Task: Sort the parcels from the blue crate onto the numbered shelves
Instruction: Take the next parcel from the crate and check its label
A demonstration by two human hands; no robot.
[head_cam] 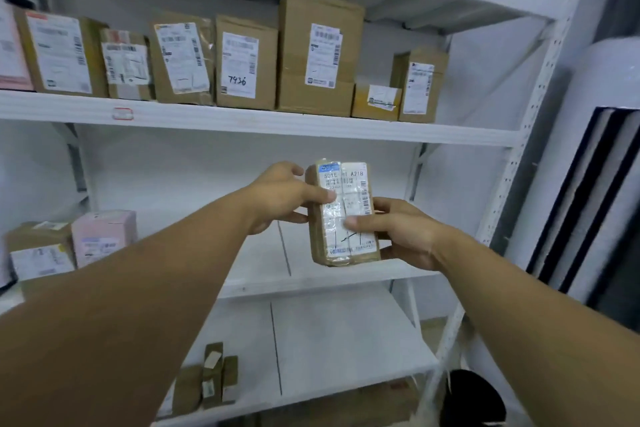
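Both hands are up in front of the white shelving with one small brown parcel (341, 213) held upright between them. The left hand (287, 196) grips its left edge, thumb lying across the white label, fingers curled round the back. The right hand (398, 232) has the lower right corner, thumb pressed on the lower part of the label and fingers wrapped behind. The label reads something like "S01E ... A21B" (the middle bit is glare from the tape). The parcel hangs in the air in front of the middle shelf (346, 276), not touching it.

Above, the upper shelf (242, 121) carries a row of cardboard boxes, one box (245, 62) with "7936" handwritten on its label. On the left of the middle shelf there's a pink box (102, 236) just beside a brown box (40, 250). Down on the lower shelf (346, 340) sit a few small brown packets (207, 381).
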